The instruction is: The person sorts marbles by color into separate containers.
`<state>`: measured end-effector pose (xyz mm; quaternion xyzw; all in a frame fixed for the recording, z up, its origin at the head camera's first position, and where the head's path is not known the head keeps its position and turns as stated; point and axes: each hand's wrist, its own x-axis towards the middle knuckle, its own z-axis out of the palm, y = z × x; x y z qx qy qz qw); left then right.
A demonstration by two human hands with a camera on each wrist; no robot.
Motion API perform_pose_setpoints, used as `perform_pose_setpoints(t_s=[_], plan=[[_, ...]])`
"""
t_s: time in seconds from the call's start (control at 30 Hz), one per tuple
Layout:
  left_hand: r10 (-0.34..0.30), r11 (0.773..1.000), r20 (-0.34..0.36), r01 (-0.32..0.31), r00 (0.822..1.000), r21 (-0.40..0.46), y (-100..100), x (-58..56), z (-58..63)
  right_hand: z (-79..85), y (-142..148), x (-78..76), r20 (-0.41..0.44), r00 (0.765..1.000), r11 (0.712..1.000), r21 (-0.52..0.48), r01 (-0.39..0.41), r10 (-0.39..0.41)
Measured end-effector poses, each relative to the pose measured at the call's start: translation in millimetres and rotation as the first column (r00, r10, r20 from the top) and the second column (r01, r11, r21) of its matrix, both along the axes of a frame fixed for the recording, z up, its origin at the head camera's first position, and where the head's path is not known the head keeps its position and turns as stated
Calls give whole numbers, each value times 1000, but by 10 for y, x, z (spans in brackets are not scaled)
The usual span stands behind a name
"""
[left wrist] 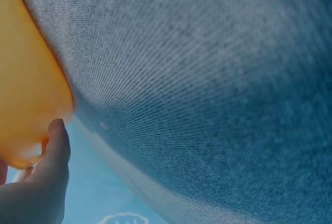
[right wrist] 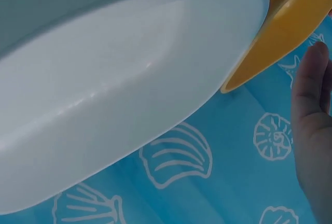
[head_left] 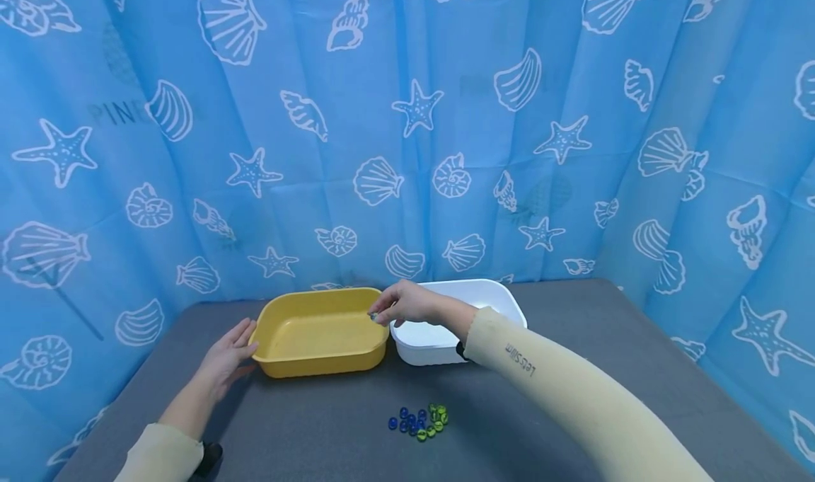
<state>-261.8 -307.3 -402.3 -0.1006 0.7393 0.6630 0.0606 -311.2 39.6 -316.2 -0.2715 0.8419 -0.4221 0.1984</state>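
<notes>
At the left end of the yellow basin (head_left: pixel 318 363) my left hand (head_left: pixel 228 354) holds the rim. In the left wrist view the thumb (left wrist: pixel 58 143) lies against the basin's outer wall (left wrist: pixel 33 89), with other fingers partly hidden at the rim. My right hand (head_left: pixel 407 303) pinches a small glass marble (head_left: pixel 373 316) between thumb and fingertips, above the yellow basin's right end. Its forearm crosses over the white basin (head_left: pixel 426 356). Several blue marbles (head_left: pixel 411 420) and yellow-green marbles (head_left: pixel 438 426) lie grouped on the table in front of the basins.
Both basins stand side by side on a grey cloth-covered table (head_left: pixel 318 432), close to its back edge. A blue curtain (head_left: pixel 420 149) printed with white shells and starfish hangs behind and along the sides.
</notes>
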Motion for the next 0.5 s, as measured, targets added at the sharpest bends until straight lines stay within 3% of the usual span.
perform_pose_setpoints(t_s=[0.5], plan=[[-5,1000,1,5,1000,-4,-18,1,-3,-217,-349,-49,81,994,991,-106,83,-74]])
